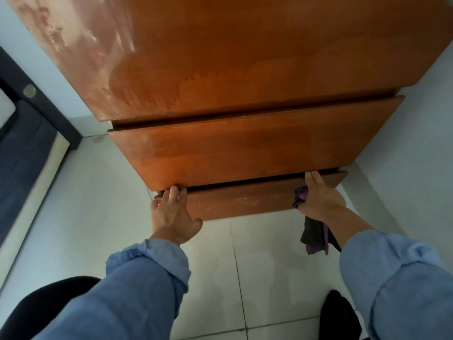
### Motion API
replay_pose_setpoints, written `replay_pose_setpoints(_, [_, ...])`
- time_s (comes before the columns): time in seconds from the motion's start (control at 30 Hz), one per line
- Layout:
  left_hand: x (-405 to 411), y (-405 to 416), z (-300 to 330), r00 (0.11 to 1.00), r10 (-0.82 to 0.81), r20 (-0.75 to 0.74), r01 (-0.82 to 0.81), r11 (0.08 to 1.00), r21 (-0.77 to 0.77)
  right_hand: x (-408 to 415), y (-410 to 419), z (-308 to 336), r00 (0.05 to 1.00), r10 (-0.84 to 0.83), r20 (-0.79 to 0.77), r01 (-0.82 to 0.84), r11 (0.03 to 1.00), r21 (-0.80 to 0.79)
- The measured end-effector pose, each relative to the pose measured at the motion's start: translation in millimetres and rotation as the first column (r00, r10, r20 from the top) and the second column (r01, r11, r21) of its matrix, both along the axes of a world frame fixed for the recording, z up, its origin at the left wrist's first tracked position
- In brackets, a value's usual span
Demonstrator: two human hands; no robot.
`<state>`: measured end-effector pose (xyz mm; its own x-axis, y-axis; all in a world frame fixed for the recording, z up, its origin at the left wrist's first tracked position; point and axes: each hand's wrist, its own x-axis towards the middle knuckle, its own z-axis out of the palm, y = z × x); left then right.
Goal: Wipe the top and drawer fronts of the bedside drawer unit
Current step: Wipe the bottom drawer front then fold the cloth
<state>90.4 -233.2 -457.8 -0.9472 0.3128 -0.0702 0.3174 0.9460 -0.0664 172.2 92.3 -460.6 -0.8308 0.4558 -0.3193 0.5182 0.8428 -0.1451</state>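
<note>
The wooden bedside drawer unit fills the upper view, its top point(245, 45) glossy with pale smears at the left. Below it are the upper drawer front point(245, 148) and the lower drawer front point(240, 197), which has pale specks. My left hand point(171, 212) grips the lower drawer's left end, fingers hooked over its top edge and thumb at its bottom edge. My right hand point(318, 195) lies on the right end of that drawer, two fingers reaching into the gap above it. It holds a dark and purple cloth point(315, 234) that hangs below the palm.
A pale tiled floor point(257, 253) spreads under the unit. A dark bed frame point(22, 133) runs along the left. A white wall point(416, 143) stands close on the right. My dark-clad legs point(340, 315) show at the bottom edge.
</note>
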Motion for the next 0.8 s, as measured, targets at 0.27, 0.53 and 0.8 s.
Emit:
replay_pose_setpoints(0.27, [-3,0,18,0.999,-0.043,0.016,0.045,0.985,-0.167,1,2,21,0.999,0.048,0.020,-0.048,0.999,-0.002])
replay_pose_setpoints(0.53, [1,2,28,0.997,-0.064,0.032,0.069,0.978,-0.199,-1,1,35,0.994,0.053,0.091,-0.047,0.997,-0.067])
replay_pose_setpoints(0.8, [32,53,29,0.983,-0.182,0.002,0.182,0.983,-0.024,28,0,28,0.588,-0.792,-0.165,0.343,0.429,-0.836])
